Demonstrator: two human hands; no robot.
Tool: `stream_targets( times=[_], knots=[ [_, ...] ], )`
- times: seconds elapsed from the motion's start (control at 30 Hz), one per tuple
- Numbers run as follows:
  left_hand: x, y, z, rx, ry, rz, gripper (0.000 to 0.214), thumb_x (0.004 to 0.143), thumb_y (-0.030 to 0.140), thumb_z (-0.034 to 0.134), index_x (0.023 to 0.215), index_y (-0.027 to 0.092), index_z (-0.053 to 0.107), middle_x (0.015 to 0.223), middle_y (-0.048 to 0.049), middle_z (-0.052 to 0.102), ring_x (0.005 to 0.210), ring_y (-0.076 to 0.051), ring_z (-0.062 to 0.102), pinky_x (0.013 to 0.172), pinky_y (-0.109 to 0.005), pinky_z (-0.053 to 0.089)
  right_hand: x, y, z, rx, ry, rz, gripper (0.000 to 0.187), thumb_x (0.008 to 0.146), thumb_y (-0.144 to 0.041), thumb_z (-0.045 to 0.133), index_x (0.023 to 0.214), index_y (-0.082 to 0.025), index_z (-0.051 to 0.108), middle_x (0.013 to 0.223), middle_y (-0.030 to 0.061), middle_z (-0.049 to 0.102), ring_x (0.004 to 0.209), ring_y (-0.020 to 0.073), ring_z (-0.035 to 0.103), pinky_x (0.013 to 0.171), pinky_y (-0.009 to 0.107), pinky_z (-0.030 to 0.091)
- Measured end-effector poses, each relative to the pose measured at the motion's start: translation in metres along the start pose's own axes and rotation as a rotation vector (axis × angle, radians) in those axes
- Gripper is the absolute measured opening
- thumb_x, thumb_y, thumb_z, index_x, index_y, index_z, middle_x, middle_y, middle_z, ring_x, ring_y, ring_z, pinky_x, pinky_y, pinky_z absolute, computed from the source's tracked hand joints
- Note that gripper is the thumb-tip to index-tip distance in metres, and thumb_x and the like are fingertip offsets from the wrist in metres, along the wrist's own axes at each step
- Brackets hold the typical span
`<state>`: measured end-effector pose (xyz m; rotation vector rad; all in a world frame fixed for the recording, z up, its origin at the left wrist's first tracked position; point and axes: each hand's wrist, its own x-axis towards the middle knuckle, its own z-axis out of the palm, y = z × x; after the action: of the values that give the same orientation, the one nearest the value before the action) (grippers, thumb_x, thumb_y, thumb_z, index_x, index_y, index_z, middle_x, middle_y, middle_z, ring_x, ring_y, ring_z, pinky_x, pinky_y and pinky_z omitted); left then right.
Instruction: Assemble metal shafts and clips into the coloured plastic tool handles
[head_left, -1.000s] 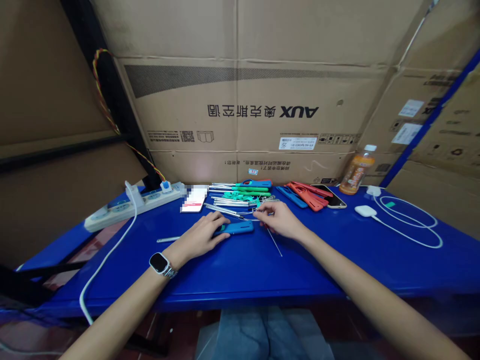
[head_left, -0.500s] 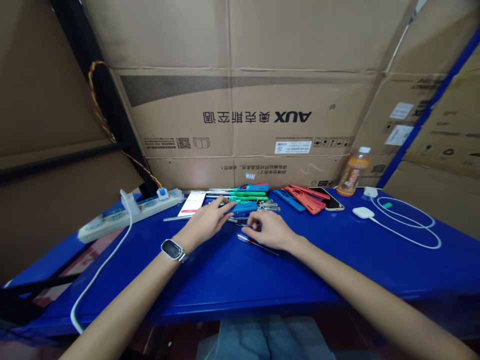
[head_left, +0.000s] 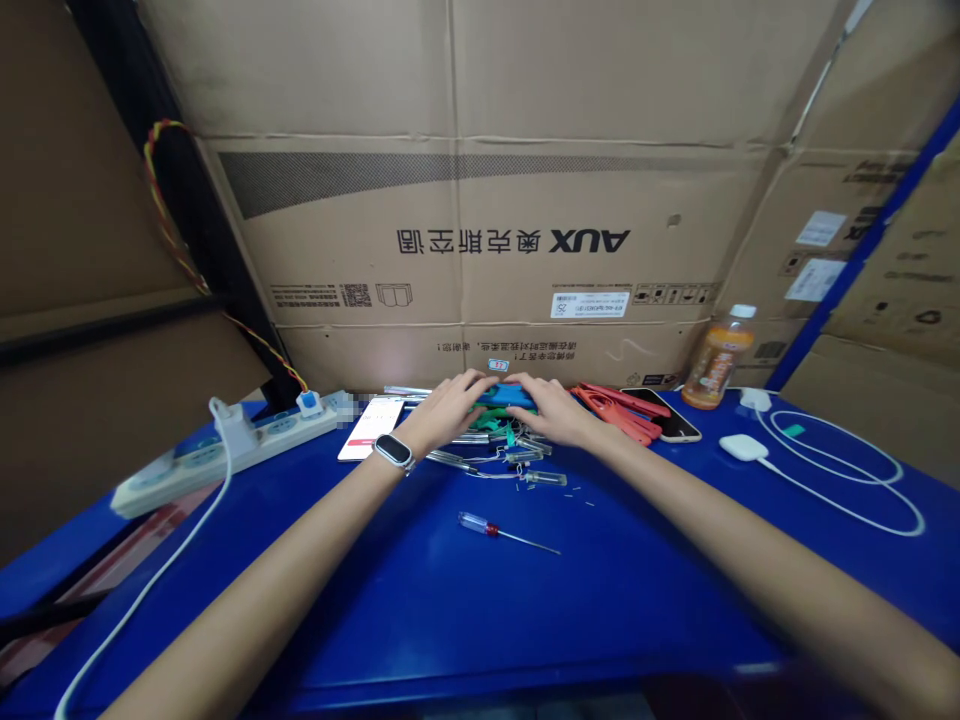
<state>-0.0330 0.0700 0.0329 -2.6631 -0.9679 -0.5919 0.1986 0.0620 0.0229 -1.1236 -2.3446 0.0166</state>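
My left hand (head_left: 450,408) and my right hand (head_left: 553,408) close in from either side on a pile of blue lighter casings (head_left: 505,393) and green lighter casings (head_left: 491,414). Fingers lie over the far side, thumbs on the near side; the fingertips are partly hidden. Just in front lie several clear fuel tanks (head_left: 546,478) with thin white wires, and metal lighter tubes (head_left: 451,460) stick out below my left hand. Nearer to me, a screwdriver (head_left: 487,528) with a clear and red handle rests untouched on the blue table (head_left: 420,610).
Red lighter casings (head_left: 616,412) and a dark phone (head_left: 675,425) lie right of my right hand. A phone with a lit screen (head_left: 367,428) is at the left, near a power strip (head_left: 255,440). An orange drink bottle (head_left: 718,360) and a white charger (head_left: 742,447) stand farther right.
My right hand has left the small parts near the screwdriver and moved forward to the pile. My left hand has also reached forward, and both now flank the casings. The view has shifted slightly.
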Motion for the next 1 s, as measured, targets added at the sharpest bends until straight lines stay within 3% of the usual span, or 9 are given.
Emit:
stream_targets(
  times=[0.07, 0.2, 0.43, 0.7, 1.0],
  knots=[
    [0.006, -0.015, 0.002, 0.016, 0.014, -0.073, 0.044, 0.097, 0.015, 0.044, 0.140, 0.021, 0.040, 0.126, -0.0117, 0.055, 0.110, -0.026, 0.058, 0.091, -0.040, 0.048, 0.012, 0.013, -0.001, 0.017, -0.003, 0.052, 0.038, 0.091, -0.032, 0.054, 0.128, -0.023, 0.046, 0.125, 0.0100, 0.064, 0.108, 0.0277, 0.061, 0.092, 0.045, 0.041],
    [0.018, -0.040, 0.010, 0.047, -0.048, -0.167, 0.032, 0.097, 0.014, 0.042, 0.127, 0.019, 0.054, 0.115, -0.0105, 0.059, 0.103, -0.026, 0.060, 0.088, -0.040, 0.048, 0.035, 0.039, 0.003, 0.003, -0.012, 0.086, 0.031, 0.087, -0.026, 0.056, 0.117, -0.020, 0.050, 0.118, 0.0091, 0.064, 0.103, 0.0260, 0.061, 0.089, 0.042, 0.042],
    [0.025, -0.062, 0.039, 0.017, -0.107, -0.277, 0.030, 0.094, 0.014, 0.045, 0.120, 0.019, 0.061, 0.108, -0.0097, 0.061, 0.105, -0.027, 0.059, 0.088, -0.037, 0.050, 0.052, 0.057, 0.024, -0.145, 0.029, 0.115, 0.023, 0.087, -0.028, 0.058, 0.109, -0.021, 0.061, 0.113, 0.0096, 0.061, 0.110, 0.0278, 0.052, 0.091, 0.043, 0.038],
    [0.016, -0.071, 0.059, -0.032, -0.017, -0.231, 0.035, 0.095, 0.018, 0.040, 0.122, 0.017, 0.062, 0.116, -0.0121, 0.059, 0.108, -0.028, 0.055, 0.095, -0.042, 0.049, 0.042, 0.052, 0.028, -0.126, 0.103, 0.157, 0.028, 0.087, -0.027, 0.055, 0.113, -0.022, 0.063, 0.113, 0.0100, 0.061, 0.110, 0.0289, 0.050, 0.091, 0.044, 0.037],
    [0.008, -0.061, 0.049, -0.058, 0.043, -0.221, 0.034, 0.095, 0.017, 0.040, 0.123, 0.018, 0.060, 0.119, -0.0107, 0.059, 0.108, -0.026, 0.057, 0.093, -0.042, 0.049, 0.031, 0.046, 0.020, -0.104, 0.161, 0.158, 0.032, 0.087, -0.027, 0.055, 0.117, -0.022, 0.061, 0.116, 0.0104, 0.059, 0.112, 0.0296, 0.049, 0.091, 0.047, 0.040]
  ],
)
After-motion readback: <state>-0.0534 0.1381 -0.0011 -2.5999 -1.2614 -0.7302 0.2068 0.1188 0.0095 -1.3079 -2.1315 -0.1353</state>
